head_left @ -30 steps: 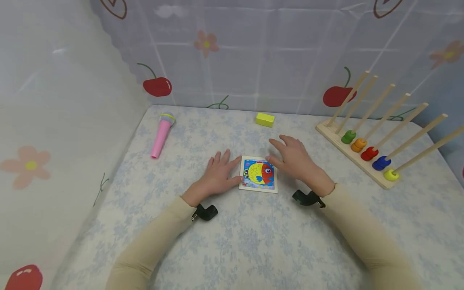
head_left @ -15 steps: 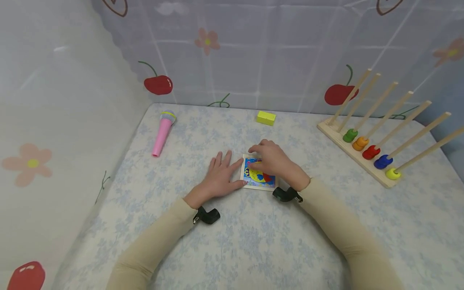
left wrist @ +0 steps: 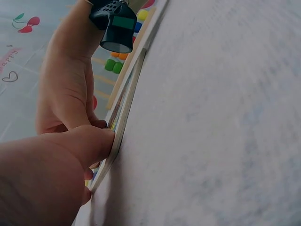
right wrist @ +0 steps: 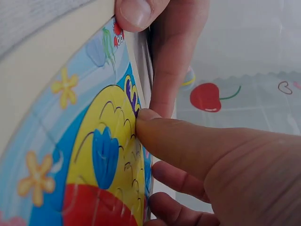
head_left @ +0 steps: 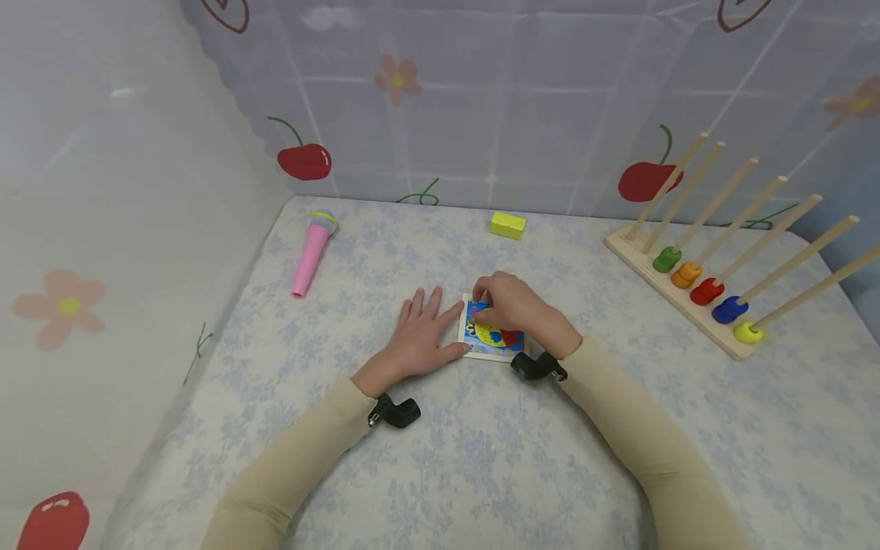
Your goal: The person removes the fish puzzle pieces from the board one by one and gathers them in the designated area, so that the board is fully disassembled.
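A square fish picture board (head_left: 491,351), pale-rimmed, lies flat on the table. My left hand (head_left: 415,341) is spread at its left side, with thumb and index fingertip touching that edge. In the left wrist view, the left thumb (left wrist: 91,143) rests against the board's side (left wrist: 123,117). My right hand (head_left: 519,307) is over the board's upper part, fingers bent down. The right wrist view has the right thumb (right wrist: 174,136) on the picture (right wrist: 106,155) near the fish's tail, apart from the other fingertips; no raised piece shows between them.
A pink toy microphone (head_left: 312,256) lies at the left of the table. A yellow block (head_left: 507,225) sits near the back edge. On the right stands a wooden rack (head_left: 687,302) with upright pegs and coloured beads. A patterned curtain (head_left: 481,114) hangs behind.
From the board's right side, my right hand has moved left over the picture and come down, its fingers more bent. My left hand stays at the left edge.
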Available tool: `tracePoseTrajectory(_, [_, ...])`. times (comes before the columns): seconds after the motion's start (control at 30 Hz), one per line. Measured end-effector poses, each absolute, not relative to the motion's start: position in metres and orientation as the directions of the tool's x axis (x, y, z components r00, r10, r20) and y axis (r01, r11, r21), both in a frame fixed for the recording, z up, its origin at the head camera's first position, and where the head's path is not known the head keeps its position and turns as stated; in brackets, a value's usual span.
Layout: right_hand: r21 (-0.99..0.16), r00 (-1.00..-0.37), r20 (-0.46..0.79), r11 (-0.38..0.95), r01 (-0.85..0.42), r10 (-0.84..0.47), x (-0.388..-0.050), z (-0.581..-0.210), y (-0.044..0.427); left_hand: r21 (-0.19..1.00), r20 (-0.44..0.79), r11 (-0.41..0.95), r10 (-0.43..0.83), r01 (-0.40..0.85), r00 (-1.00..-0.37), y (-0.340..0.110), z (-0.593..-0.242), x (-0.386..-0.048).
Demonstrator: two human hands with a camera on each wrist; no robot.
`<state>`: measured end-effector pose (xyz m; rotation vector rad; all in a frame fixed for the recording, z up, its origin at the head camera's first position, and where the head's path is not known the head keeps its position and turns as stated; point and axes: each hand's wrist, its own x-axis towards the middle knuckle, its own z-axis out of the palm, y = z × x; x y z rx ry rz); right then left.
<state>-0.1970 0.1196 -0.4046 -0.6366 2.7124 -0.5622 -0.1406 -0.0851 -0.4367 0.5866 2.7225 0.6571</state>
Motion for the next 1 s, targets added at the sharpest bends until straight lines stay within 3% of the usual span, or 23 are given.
tracePoseTrajectory(0.57, [-0.459, -0.867, -0.208, 0.828, -0.323, -0.454, -0.1994, -0.4085, 0.1206, 0.477, -0.119, 0.821, 0.413, 0.313, -0.903, -0.0826, -0.4427, -0.1382])
tracePoseTrajectory(1.0, [-0.481, -0.867, -0.115, 0.791, -0.379, -0.485, -0.1938, -0.4095, 0.1209, 0.472, -0.109, 0.823, 0.410, 0.316, -0.905, -0.0824, -0.4451, -0.1387])
